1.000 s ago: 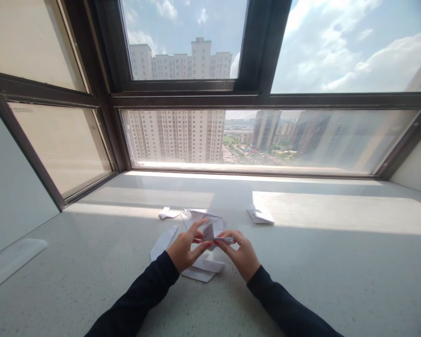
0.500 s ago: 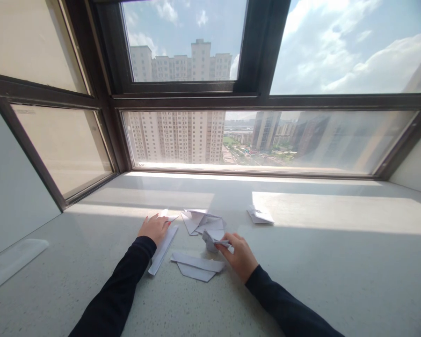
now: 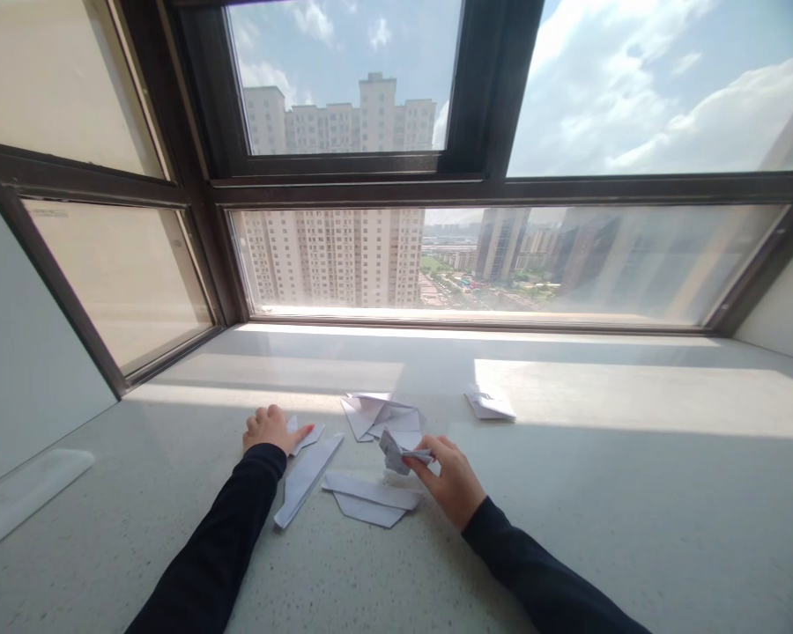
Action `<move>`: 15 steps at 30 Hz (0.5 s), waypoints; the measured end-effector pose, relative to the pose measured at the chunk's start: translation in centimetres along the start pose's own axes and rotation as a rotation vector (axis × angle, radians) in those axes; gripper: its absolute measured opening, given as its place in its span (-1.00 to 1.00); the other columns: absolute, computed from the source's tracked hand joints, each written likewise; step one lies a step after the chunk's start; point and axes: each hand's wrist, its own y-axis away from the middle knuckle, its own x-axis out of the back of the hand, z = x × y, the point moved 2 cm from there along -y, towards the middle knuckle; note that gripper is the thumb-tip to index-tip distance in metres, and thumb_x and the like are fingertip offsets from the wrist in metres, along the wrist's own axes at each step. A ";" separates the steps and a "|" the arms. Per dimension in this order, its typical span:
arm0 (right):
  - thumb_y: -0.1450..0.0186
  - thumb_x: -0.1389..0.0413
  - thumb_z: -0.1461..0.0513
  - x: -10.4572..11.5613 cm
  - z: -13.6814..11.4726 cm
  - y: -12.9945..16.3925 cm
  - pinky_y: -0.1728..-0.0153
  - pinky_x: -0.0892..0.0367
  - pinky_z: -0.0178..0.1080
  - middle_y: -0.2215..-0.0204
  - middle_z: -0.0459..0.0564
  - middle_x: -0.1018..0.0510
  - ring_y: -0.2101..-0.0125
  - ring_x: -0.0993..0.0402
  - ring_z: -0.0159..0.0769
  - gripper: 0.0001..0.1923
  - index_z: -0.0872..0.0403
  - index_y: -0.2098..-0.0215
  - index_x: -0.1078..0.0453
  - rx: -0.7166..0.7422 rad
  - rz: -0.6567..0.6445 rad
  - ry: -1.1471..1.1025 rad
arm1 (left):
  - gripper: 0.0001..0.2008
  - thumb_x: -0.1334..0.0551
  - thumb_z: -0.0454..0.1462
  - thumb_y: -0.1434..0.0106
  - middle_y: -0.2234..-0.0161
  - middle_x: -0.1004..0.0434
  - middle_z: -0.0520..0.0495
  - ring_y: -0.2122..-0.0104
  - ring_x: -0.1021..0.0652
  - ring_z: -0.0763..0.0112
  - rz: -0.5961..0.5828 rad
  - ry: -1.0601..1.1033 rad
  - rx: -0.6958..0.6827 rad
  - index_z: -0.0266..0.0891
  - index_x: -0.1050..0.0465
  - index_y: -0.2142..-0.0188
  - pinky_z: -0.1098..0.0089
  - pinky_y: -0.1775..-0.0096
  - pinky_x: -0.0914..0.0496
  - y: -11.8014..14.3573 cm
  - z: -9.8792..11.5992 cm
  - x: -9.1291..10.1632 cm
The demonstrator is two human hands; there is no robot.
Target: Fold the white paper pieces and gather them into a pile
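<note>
My right hand (image 3: 450, 477) pinches a small folded white paper piece (image 3: 396, 451) just above the speckled sill (image 3: 568, 528). My left hand (image 3: 269, 429) lies on the sill to the left, fingers curled over a small folded paper (image 3: 304, 435). Between the hands lie a long folded paper strip (image 3: 306, 477) and a flat folded paper (image 3: 368, 500). A loose cluster of folded papers (image 3: 383, 414) sits just beyond them.
Another folded paper (image 3: 489, 405) lies apart at the right in the sunlit band. A dark-framed window (image 3: 482, 189) runs along the back of the sill. A pale flat pad (image 3: 26, 489) rests at the left edge.
My left hand let go of the piece held by both hands, reached left to the small paper and drew it back. The long strip shifted slightly. My right hand stayed put.
</note>
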 end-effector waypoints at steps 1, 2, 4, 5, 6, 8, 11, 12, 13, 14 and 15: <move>-0.10 0.01 0.20 0.0 0.0 0.0 0.46 -0.16 -0.31 0.61 -0.08 -0.36 0.53 -0.27 -0.34 -0.86 0.09 0.57 -0.25 0.001 -0.003 -0.002 | -0.37 -0.06 0.11 0.15 0.20 -0.26 -0.34 0.17 -0.31 0.01 0.008 0.002 0.000 -0.37 -0.22 0.25 0.27 0.27 -0.22 -0.1 -0.1 0.0; -0.10 0.01 0.20 0.0 0.0 0.0 0.45 -0.17 -0.31 0.61 -0.07 -0.36 0.53 -0.27 -0.34 -0.86 0.09 0.57 -0.25 0.001 -0.007 -0.004 | -0.35 -0.06 0.12 0.15 0.21 -0.28 -0.36 0.18 -0.32 0.00 0.013 0.007 -0.004 -0.38 -0.20 0.23 0.25 0.28 -0.22 -0.1 -0.3 0.0; -0.10 0.02 0.20 0.0 -0.1 0.0 0.45 -0.18 -0.30 0.60 -0.07 -0.36 0.52 -0.27 -0.33 -0.86 0.09 0.57 -0.24 0.000 -0.013 -0.006 | -0.32 -0.07 0.10 0.14 0.24 -0.32 -0.38 0.21 -0.36 0.00 -0.008 0.045 -0.021 -0.41 -0.15 0.18 0.25 0.29 -0.23 -0.3 -0.6 -0.3; -0.10 0.02 0.20 0.1 -0.1 0.0 0.45 -0.18 -0.29 0.60 -0.06 -0.36 0.52 -0.27 -0.33 -0.86 0.09 0.57 -0.24 -0.001 -0.013 -0.007 | -0.32 -0.08 0.08 0.13 0.27 -0.35 -0.37 0.24 -0.39 0.02 -0.035 0.082 -0.034 -0.43 -0.12 0.16 0.26 0.30 -0.24 -0.5 -0.7 -0.5; -0.10 0.02 0.20 0.1 -0.2 0.0 0.45 -0.18 -0.29 0.59 -0.06 -0.36 0.52 -0.27 -0.33 -0.86 0.09 0.57 -0.24 -0.002 -0.011 -0.008 | -0.33 -0.10 0.05 0.12 0.29 -0.37 -0.35 0.26 -0.41 0.05 -0.064 0.127 -0.044 -0.44 -0.11 0.15 0.28 0.31 -0.25 -0.6 -0.8 -0.7; -0.10 0.01 0.20 0.1 -0.2 0.0 0.45 -0.19 -0.29 0.59 -0.06 -0.36 0.52 -0.27 -0.33 -0.86 0.09 0.57 -0.25 -0.007 -0.009 -0.011 | -0.39 -0.14 -0.02 0.11 0.33 -0.40 -0.29 0.31 -0.43 0.10 -0.093 0.232 -0.049 -0.43 -0.12 0.15 0.31 0.34 -0.26 -0.8 -0.8 -0.9; -0.10 0.01 0.19 0.1 -0.2 0.0 0.46 -0.20 -0.29 0.59 -0.06 -0.36 0.52 -0.27 -0.33 -0.85 0.09 0.57 -0.25 -0.009 -0.004 -0.023 | -0.58 -0.15 -0.10 0.07 0.38 -0.42 -0.20 0.35 -0.44 0.18 -0.024 0.383 -0.088 -0.35 -0.23 0.27 0.33 0.35 -0.27 -0.8 -0.3 -0.2; -0.11 0.01 0.18 0.1 -0.2 0.0 0.46 -0.20 -0.29 0.59 -0.06 -0.35 0.52 -0.27 -0.33 -0.84 0.09 0.57 -0.25 -0.007 0.001 -0.033 | -0.65 -0.13 -0.11 0.04 0.40 -0.41 -0.16 0.36 -0.43 0.23 0.010 0.422 -0.113 -0.33 -0.27 0.33 0.34 0.35 -0.27 -0.7 0.0 0.2; -0.11 0.01 0.17 0.2 -0.3 0.0 0.46 -0.20 -0.29 0.59 -0.06 -0.35 0.52 -0.27 -0.33 -0.83 0.08 0.57 -0.25 -0.005 0.008 -0.048 | -0.68 -0.10 -0.09 0.01 0.42 -0.41 -0.13 0.39 -0.43 0.27 0.036 0.479 -0.143 -0.31 -0.29 0.37 0.36 0.36 -0.27 -0.5 0.4 0.6; -0.11 0.01 0.17 0.3 -0.3 0.0 0.46 -0.20 -0.29 0.59 -0.06 -0.35 0.52 -0.27 -0.34 -0.83 0.08 0.57 -0.25 -0.005 0.015 -0.071 | -0.67 -0.06 -0.06 -0.01 0.44 -0.40 -0.09 0.42 -0.42 0.32 0.049 0.561 -0.178 -0.30 -0.30 0.41 0.38 0.39 -0.27 -0.1 1.0 1.0; -0.11 0.01 0.16 0.4 -0.4 0.0 0.47 -0.20 -0.30 0.59 -0.06 -0.35 0.52 -0.27 -0.34 -0.82 0.09 0.57 -0.25 -0.007 0.021 -0.101 | -0.64 -0.03 -0.03 -0.03 0.48 -0.38 -0.06 0.46 -0.41 0.36 0.047 0.673 -0.213 -0.30 -0.31 0.43 0.40 0.43 -0.27 0.3 1.5 1.3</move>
